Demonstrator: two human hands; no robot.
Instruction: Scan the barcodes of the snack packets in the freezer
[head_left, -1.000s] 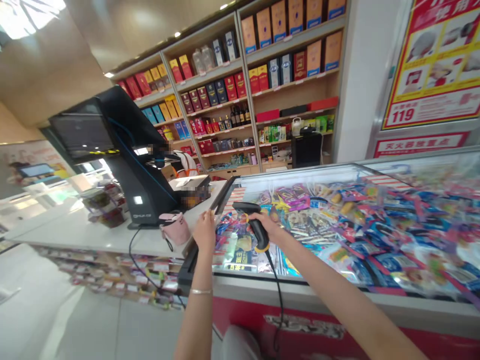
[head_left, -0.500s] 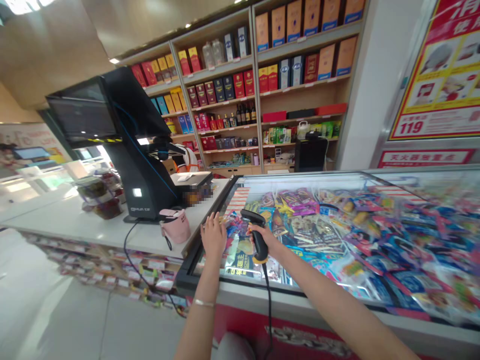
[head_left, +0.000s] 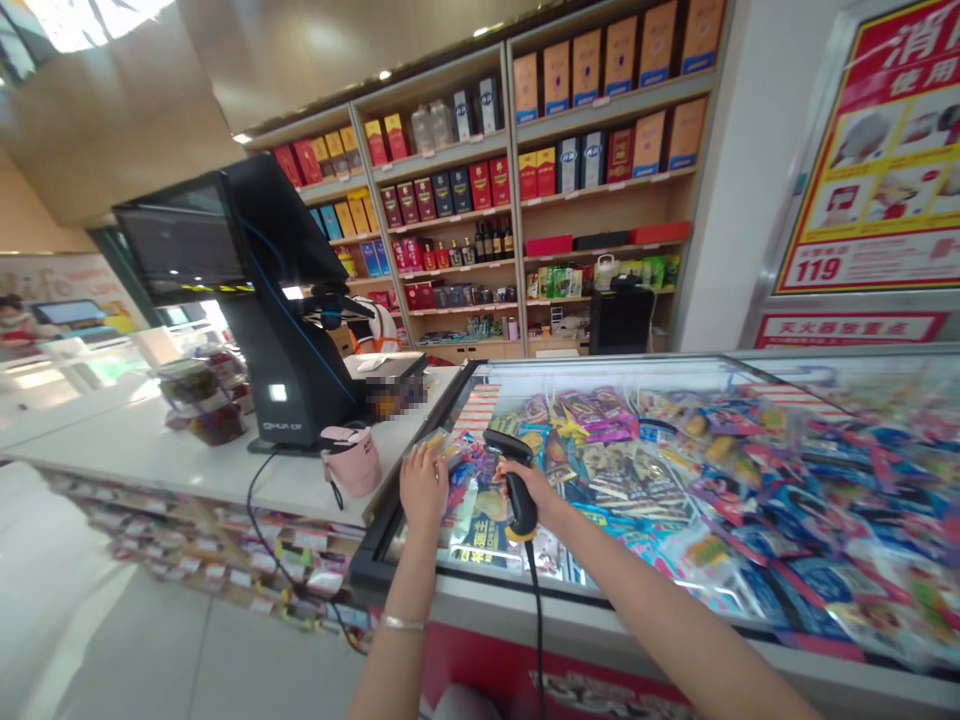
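Note:
My right hand is closed round the grip of a black barcode scanner, held just above the glass lid of a chest freezer. The scanner's head points left, and its cable hangs down over the freezer's front. My left hand hovers at the lid's left end with its fingers curled on a small clear-wrapped packet, right in front of the scanner head. A thin bracelet circles my left wrist. Under the glass lie several bright ice-cream wrappers.
A black checkout terminal stands on the white counter to the left, with a pink pouch and snack tubs beside it. Shelves of boxed bottles fill the back wall. A red poster hangs at right.
My left hand moved from the freezer's left rim onto the lid, and its fingers went from spread to curled on the packet. The scanner shifted slightly right and down.

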